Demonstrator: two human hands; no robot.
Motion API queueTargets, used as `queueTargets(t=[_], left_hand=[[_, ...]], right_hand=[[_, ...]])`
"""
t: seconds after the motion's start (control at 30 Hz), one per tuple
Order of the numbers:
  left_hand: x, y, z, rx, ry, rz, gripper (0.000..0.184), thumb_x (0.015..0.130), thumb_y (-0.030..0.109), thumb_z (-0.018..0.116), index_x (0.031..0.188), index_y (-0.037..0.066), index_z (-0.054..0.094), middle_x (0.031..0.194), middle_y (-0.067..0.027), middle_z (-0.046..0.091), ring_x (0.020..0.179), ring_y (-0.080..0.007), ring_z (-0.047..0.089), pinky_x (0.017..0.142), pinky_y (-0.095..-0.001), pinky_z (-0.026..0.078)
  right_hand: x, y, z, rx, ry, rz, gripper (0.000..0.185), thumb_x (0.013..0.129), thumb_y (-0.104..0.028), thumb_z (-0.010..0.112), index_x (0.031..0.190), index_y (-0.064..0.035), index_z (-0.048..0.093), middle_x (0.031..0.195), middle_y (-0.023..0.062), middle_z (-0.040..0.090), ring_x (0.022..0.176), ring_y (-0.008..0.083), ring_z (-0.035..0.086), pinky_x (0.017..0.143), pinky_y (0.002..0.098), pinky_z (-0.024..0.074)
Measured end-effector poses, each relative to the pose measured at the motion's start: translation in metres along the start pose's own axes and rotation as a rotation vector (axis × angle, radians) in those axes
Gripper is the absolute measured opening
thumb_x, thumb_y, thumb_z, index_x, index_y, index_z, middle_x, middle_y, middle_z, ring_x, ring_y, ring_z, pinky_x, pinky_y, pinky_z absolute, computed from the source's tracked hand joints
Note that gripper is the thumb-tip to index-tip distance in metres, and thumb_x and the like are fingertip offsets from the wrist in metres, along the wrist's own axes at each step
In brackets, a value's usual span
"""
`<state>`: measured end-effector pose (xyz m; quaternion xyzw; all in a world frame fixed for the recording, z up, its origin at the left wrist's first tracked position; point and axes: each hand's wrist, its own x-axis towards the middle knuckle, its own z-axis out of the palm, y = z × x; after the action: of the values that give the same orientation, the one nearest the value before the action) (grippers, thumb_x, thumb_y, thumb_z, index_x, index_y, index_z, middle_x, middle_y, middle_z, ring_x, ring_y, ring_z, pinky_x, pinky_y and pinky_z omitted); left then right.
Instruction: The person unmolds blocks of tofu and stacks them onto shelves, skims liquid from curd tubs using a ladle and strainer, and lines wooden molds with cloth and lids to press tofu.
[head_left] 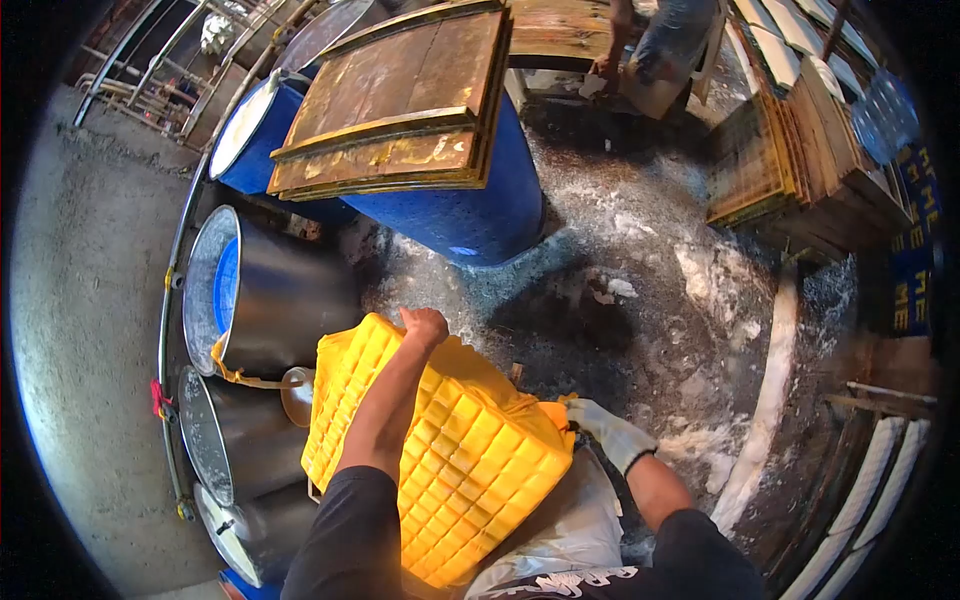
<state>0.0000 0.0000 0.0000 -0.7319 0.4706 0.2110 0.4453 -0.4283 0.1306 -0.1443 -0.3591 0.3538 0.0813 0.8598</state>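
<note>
A large yellow block (470, 450) with a grid of raised squares lies tilted in front of my body, with whitish plastic sheeting (560, 520) beneath its right side. My left hand (427, 325) is bare, its fingers curled over the far top edge of the yellow block. On my right hand (605, 430) is a light glove; its fingers close on the orange-yellow corner at the block's right end. The undersides of both grips are hidden.
Metal drums (290, 290) line the left side, one with a ladle (298, 396) beside it. Ahead stands a blue barrel (470, 220) under wooden boards (400, 90). A person (665, 60) is at the back. Stacked wooden frames (760, 160) stand right, on wet floor (650, 260).
</note>
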Motion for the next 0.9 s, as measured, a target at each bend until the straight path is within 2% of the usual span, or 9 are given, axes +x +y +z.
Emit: queueTargets(t=[0.07,0.1,0.23,0.3,0.37,0.43,0.47,0.57,0.9], left_hand=[[-0.014,0.007,0.001,0.02,0.154,0.013,0.03,0.079,0.037,0.073,0.101,0.017,0.08,0.111,-0.0073,0.077,0.11,-0.0281,0.072,0.102,-0.0534,0.048],[0.022,0.034,-0.045,-0.06,0.23,0.025,0.03,0.079,0.037,0.073,0.101,0.017,0.08,0.111,-0.0073,0.077,0.11,-0.0281,0.072,0.102,-0.0534,0.048],[0.01,0.011,-0.069,-0.25,0.14,0.215,0.034,0.086,0.037,0.065,0.104,0.011,0.078,0.108,-0.0157,0.076,0.101,-0.0331,0.073,0.082,-0.0486,0.057],[0.002,-0.003,-0.07,-0.579,0.638,0.14,0.032,0.085,0.037,0.066,0.101,0.012,0.076,0.103,-0.02,0.075,0.096,-0.0363,0.073,0.083,-0.0486,0.057],[-0.014,-0.016,-0.082,-0.846,0.672,0.047,0.034,0.085,0.038,0.067,0.099,0.007,0.073,0.096,-0.0237,0.074,0.092,-0.0371,0.073,0.081,-0.0476,0.056],[-0.015,-0.033,-0.076,-1.397,1.02,-0.004,0.03,0.088,0.033,0.068,0.094,0.003,0.069,0.081,-0.0164,0.071,0.078,-0.0277,0.07,0.076,-0.04,0.054],[-0.029,-0.044,-0.075,-1.682,0.964,0.109,0.019,0.09,0.022,0.068,0.091,0.004,0.062,0.083,-0.0038,0.065,0.078,-0.0134,0.06,0.076,-0.0307,0.049],[-0.079,-0.07,-0.073,-2.147,1.086,0.296,0.011,0.092,0.013,0.067,0.095,0.007,0.058,0.093,0.0024,0.059,0.086,-0.0071,0.052,0.081,-0.0254,0.045],[-0.235,-0.183,0.058,-2.468,1.263,0.433,0.018,0.096,0.012,0.069,0.113,0.013,0.064,0.104,0.0025,0.064,0.096,-0.0077,0.06,0.087,-0.0245,0.048]], right_hand=[[-0.075,-0.052,0.011,0.442,0.174,-0.002,0.035,0.091,-0.017,0.06,0.124,-0.01,0.068,0.095,0.0006,0.071,0.077,0.0119,0.062,0.063,0.0276,0.0474],[-0.091,-0.101,-0.038,0.355,0.232,-0.042,0.035,0.091,-0.017,0.06,0.124,-0.01,0.068,0.095,0.0006,0.071,0.077,0.0119,0.062,0.063,0.0276,0.0474],[-0.138,-0.112,-0.022,0.604,0.315,-0.258,0.036,0.09,-0.015,0.058,0.123,0.0,0.066,0.109,0.0085,0.072,0.094,0.0202,0.069,0.079,0.0345,0.0565],[-0.151,-0.106,-0.023,0.686,0.287,-0.361,0.038,0.09,-0.015,0.058,0.122,0.0029,0.065,0.114,0.0114,0.071,0.1,0.0232,0.07,0.086,0.0369,0.058],[-0.176,-0.112,-0.018,0.698,0.238,-0.434,0.035,0.092,-0.011,0.058,0.122,0.0057,0.065,0.118,0.0144,0.071,0.106,0.0239,0.07,0.095,0.0362,0.0554],[-0.205,-0.129,0.004,0.6,0.307,-0.487,0.035,0.091,-0.011,0.06,0.12,0.0059,0.066,0.117,0.0143,0.071,0.104,0.0238,0.07,0.093,0.0366,0.0567],[-0.219,-0.137,0.016,0.627,0.289,-0.535,0.035,0.091,-0.012,0.06,0.121,0.0057,0.066,0.116,0.0141,0.072,0.103,0.0236,0.071,0.092,0.0365,0.0573],[-0.242,-0.139,0.048,0.666,0.274,-0.609,0.026,0.091,-0.015,0.064,0.11,0.0029,0.068,0.109,0.0112,0.072,0.095,0.0204,0.071,0.087,0.0339,0.0582],[-0.308,-0.112,0.245,0.212,0.131,-0.638,0.04,0.088,-0.017,0.06,0.12,0.0057,0.066,0.116,0.0145,0.072,0.101,0.0246,0.071,0.095,0.0357,0.0556]])
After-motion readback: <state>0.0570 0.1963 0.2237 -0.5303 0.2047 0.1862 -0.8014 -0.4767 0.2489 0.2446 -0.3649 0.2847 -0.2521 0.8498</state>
